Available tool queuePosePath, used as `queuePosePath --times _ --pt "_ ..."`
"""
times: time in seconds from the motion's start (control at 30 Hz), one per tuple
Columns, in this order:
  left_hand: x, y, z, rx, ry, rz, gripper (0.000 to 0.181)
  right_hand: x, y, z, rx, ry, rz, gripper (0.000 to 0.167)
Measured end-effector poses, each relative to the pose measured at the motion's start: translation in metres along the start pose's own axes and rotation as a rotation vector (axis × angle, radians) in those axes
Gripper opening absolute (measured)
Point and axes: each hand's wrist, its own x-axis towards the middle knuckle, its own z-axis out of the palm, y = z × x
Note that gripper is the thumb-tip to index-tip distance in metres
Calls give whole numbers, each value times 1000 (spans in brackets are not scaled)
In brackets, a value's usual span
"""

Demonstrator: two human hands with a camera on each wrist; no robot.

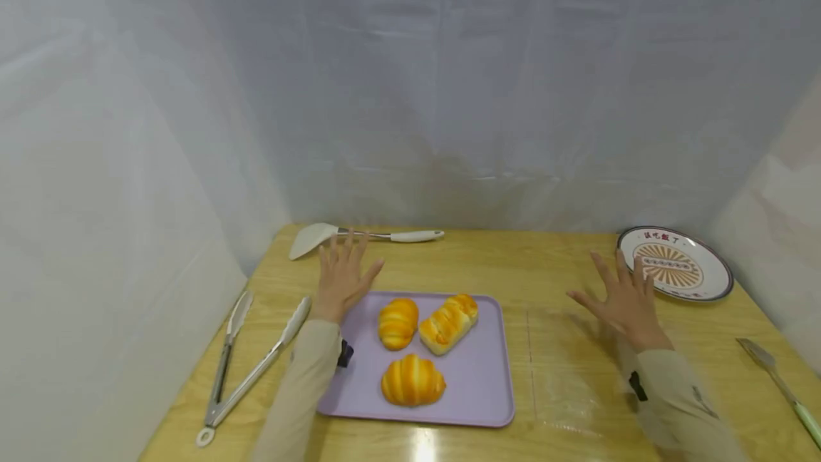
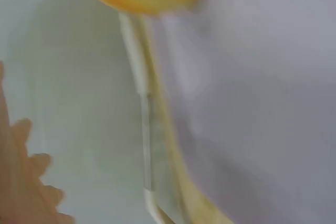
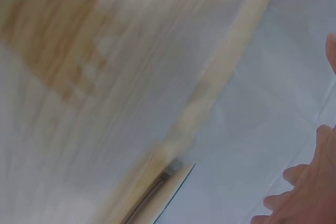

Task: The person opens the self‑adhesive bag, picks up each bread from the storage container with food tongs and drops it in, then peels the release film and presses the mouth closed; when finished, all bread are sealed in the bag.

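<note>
The tray [image 1: 474,383] lies between the two hands, its far left corner behind the left hand [image 1: 341,276] as the head view shows it, the rest reaching right and toward the person. On it, nearest the left hand and to its right, sits a small croissant [image 1: 398,323]; just right of that, a loaf [image 1: 449,323] lies slanted. A larger croissant [image 1: 413,380] rests on the person's side of both.

The left hand is wide, fingers spread and thumb out to the right. The right hand [image 1: 628,309] is wide too, fingers fanned, thumb pointing toward the left hand. Below it and to its left, beside the tray, a clear sheet [image 1: 564,376] lies on the tabletop [image 1: 532,262]; whether the hand touches it I cannot tell.

Just beyond the left hand's fingertips is the spatula [image 1: 417,236], its handle running right. The tongs [image 1: 256,369] lie spread open to that hand's left. The plate [image 1: 670,266] is beyond and right of the right hand, partly behind its fingers. Farther right and closer to the person lies a green-handled utensil [image 1: 804,418]. White sheeting [image 1: 410,91] hangs beyond both hands.
</note>
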Motion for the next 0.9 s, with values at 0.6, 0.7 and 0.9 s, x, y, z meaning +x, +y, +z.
queuePosePath --times 0.6,0.7,0.9 --pt "-46 167 17 -1023 -157 -19 38 -35 -5 -2 36 -29 -89 79" --pt "-53 188 37 -1097 -197 -42 37 -43 -4 0 37 -57 -106 72" --pt "-65 211 77 -1150 -249 -138 34 -58 4 10 149 -45 -205 43"
